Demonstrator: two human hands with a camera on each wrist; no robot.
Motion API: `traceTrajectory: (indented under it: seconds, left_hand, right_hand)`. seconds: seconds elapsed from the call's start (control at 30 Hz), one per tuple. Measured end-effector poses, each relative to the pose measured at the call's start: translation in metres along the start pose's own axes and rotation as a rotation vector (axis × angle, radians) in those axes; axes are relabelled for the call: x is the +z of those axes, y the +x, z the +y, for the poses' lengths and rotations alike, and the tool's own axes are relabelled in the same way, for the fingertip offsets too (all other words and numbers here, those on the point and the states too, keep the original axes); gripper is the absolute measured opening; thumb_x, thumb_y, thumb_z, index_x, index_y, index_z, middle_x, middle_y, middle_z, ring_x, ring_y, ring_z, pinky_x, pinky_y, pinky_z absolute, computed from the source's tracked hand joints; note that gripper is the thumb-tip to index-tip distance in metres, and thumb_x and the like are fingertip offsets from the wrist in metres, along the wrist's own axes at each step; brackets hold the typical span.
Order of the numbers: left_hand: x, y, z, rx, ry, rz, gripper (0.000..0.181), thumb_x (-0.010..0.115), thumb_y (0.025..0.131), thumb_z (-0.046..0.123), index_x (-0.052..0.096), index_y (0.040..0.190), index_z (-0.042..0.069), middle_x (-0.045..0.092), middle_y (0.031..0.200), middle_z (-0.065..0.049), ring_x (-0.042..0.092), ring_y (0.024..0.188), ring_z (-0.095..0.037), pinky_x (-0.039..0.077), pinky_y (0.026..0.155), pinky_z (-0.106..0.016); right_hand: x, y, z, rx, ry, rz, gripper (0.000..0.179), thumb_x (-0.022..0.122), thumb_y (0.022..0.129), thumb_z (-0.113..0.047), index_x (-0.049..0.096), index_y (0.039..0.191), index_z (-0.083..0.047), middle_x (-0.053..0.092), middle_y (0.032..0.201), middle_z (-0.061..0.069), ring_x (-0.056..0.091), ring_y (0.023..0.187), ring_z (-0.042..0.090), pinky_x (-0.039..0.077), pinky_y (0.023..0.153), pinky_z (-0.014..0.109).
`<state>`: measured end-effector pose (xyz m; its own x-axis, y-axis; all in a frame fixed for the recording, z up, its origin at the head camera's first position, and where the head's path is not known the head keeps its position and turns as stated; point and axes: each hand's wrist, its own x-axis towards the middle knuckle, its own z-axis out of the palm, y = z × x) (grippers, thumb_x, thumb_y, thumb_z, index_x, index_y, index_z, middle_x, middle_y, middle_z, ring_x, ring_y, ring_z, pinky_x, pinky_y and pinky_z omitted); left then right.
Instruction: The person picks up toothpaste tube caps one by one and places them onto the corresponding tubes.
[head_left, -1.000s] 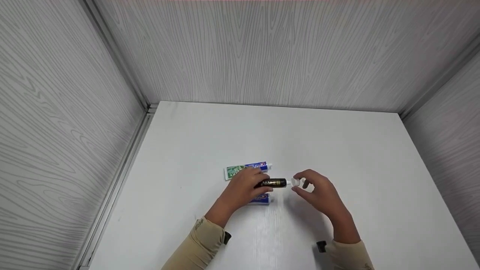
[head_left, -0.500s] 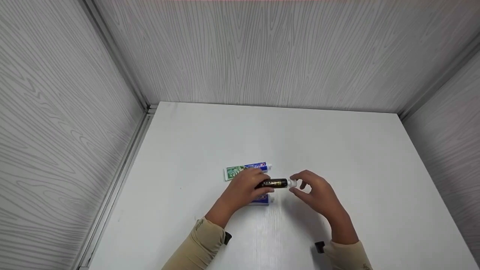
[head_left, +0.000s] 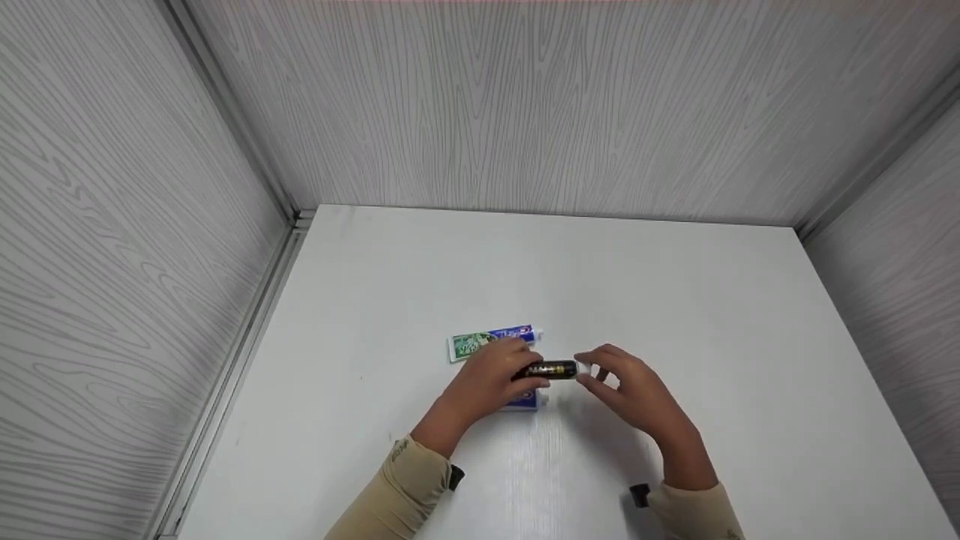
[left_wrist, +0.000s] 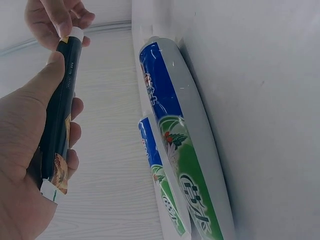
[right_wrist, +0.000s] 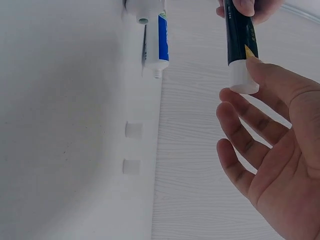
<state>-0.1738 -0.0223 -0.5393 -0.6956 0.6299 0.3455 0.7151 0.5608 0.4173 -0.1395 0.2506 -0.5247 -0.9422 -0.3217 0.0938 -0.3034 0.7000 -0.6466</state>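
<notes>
My left hand (head_left: 486, 381) grips a black toothpaste tube (head_left: 555, 369) with gold print, held above the table. The thumb lies along one side of it and the fingers curl round the other in the left wrist view. With thumb and forefinger, my right hand (head_left: 634, 390) pinches the white cap (right_wrist: 242, 77) at the tube's end. Cap and tube meet with no gap showing. Two blue, green and white toothpaste tubes lie beside the left hand: the far tube (head_left: 491, 341), and the near tube (head_left: 523, 400), which that hand partly covers.
Two small white caps (right_wrist: 133, 131) (right_wrist: 131, 167) lie on the white table (head_left: 420, 262) in the right wrist view. A lying tube shows a bare nozzle (right_wrist: 158, 73) there. Grey wood-patterned panels (head_left: 480, 105) stand behind the table and at both sides.
My right hand has moved left, bringing the cap from just off the black tube's nozzle to over it. The left hand has hardly moved; both other tubes lie where they were.
</notes>
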Motion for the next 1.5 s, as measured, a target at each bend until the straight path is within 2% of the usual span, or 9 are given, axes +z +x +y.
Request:
traceTrajectory:
  seconds: [0.2, 0.37, 0.53, 0.7, 0.83, 0.93, 1.03, 1.13, 1.5]
  left_hand:
    - [-0.001, -0.001, 0.002, 0.026, 0.012, 0.01, 0.033, 0.074, 0.1, 0.042, 0.079, 0.118, 0.014, 0.073, 0.105, 0.0, 0.065, 0.092, -0.015, 0.056, 0.084, -0.034]
    - [-0.001, -0.001, 0.004, 0.031, -0.006, 0.005, 0.032, 0.075, 0.099, 0.04, 0.079, 0.117, 0.014, 0.073, 0.103, 0.001, 0.063, 0.09, -0.015, 0.054, 0.083, -0.033]
    - [-0.002, -0.001, 0.006, 0.019, -0.014, -0.006, 0.034, 0.074, 0.1, 0.042, 0.079, 0.119, 0.014, 0.073, 0.105, 0.001, 0.064, 0.093, -0.015, 0.055, 0.084, -0.033]
    - [-0.003, -0.002, 0.006, 0.016, -0.01, -0.006, 0.035, 0.073, 0.1, 0.043, 0.079, 0.12, 0.014, 0.073, 0.106, 0.0, 0.064, 0.093, -0.015, 0.055, 0.085, -0.034]
    - [-0.002, -0.003, 0.005, 0.014, -0.006, -0.005, 0.035, 0.073, 0.1, 0.043, 0.079, 0.119, 0.015, 0.073, 0.105, 0.001, 0.063, 0.092, -0.015, 0.055, 0.085, -0.035]
    - [-0.001, -0.003, 0.004, 0.009, -0.01, -0.008, 0.035, 0.074, 0.099, 0.043, 0.079, 0.118, 0.015, 0.072, 0.104, 0.001, 0.062, 0.092, -0.015, 0.054, 0.084, -0.035]
    - [0.0, -0.004, 0.004, 0.007, -0.016, -0.007, 0.034, 0.075, 0.099, 0.043, 0.079, 0.118, 0.015, 0.072, 0.104, 0.001, 0.061, 0.091, -0.016, 0.054, 0.083, -0.035]
    - [0.001, -0.006, 0.004, 0.008, -0.023, -0.012, 0.034, 0.075, 0.099, 0.042, 0.079, 0.118, 0.014, 0.072, 0.103, 0.0, 0.061, 0.091, -0.016, 0.054, 0.082, -0.035]
    - [0.003, -0.007, 0.005, -0.001, -0.02, -0.021, 0.035, 0.075, 0.099, 0.042, 0.079, 0.119, 0.014, 0.072, 0.102, 0.0, 0.061, 0.09, -0.017, 0.053, 0.083, -0.034]
  right_hand:
    - [-0.002, 0.0, 0.003, 0.013, 0.051, -0.085, 0.038, 0.063, 0.107, -0.041, 0.072, 0.138, -0.021, 0.07, 0.118, -0.012, 0.064, 0.098, 0.01, 0.053, 0.085, 0.034]
    - [-0.001, 0.001, 0.007, 0.005, 0.113, -0.11, 0.04, 0.056, 0.11, -0.044, 0.072, 0.137, -0.019, 0.07, 0.121, -0.01, 0.067, 0.11, 0.014, 0.055, 0.097, 0.045]
    - [0.0, 0.0, 0.01, 0.038, 0.14, -0.085, 0.043, 0.051, 0.111, -0.049, 0.07, 0.139, -0.022, 0.07, 0.129, -0.006, 0.066, 0.125, 0.019, 0.052, 0.107, 0.054]
    - [-0.001, -0.001, 0.01, 0.027, 0.137, 0.019, 0.037, 0.055, 0.111, -0.043, 0.07, 0.137, -0.022, 0.071, 0.129, -0.003, 0.068, 0.115, 0.017, 0.056, 0.099, 0.05]
    - [-0.002, -0.003, 0.009, -0.05, 0.127, 0.116, 0.019, 0.064, 0.108, -0.024, 0.074, 0.124, -0.018, 0.073, 0.119, -0.005, 0.069, 0.101, 0.012, 0.059, 0.09, 0.043]
    - [-0.002, -0.005, 0.009, -0.122, 0.124, 0.149, 0.016, 0.071, 0.102, -0.008, 0.074, 0.116, -0.014, 0.073, 0.114, -0.004, 0.068, 0.095, 0.01, 0.059, 0.083, 0.036]
    - [0.0, -0.005, 0.011, -0.18, 0.152, 0.141, 0.025, 0.075, 0.093, 0.004, 0.073, 0.111, -0.012, 0.072, 0.109, -0.002, 0.068, 0.09, 0.011, 0.058, 0.081, 0.032]
    - [0.003, -0.007, 0.013, -0.201, 0.175, 0.115, 0.031, 0.078, 0.088, 0.008, 0.073, 0.109, -0.014, 0.071, 0.107, -0.005, 0.07, 0.088, 0.012, 0.058, 0.081, 0.029]
    - [0.001, -0.005, 0.009, -0.128, 0.143, 0.043, 0.033, 0.085, 0.085, 0.003, 0.073, 0.109, -0.017, 0.071, 0.11, -0.008, 0.068, 0.091, 0.014, 0.06, 0.082, 0.038]
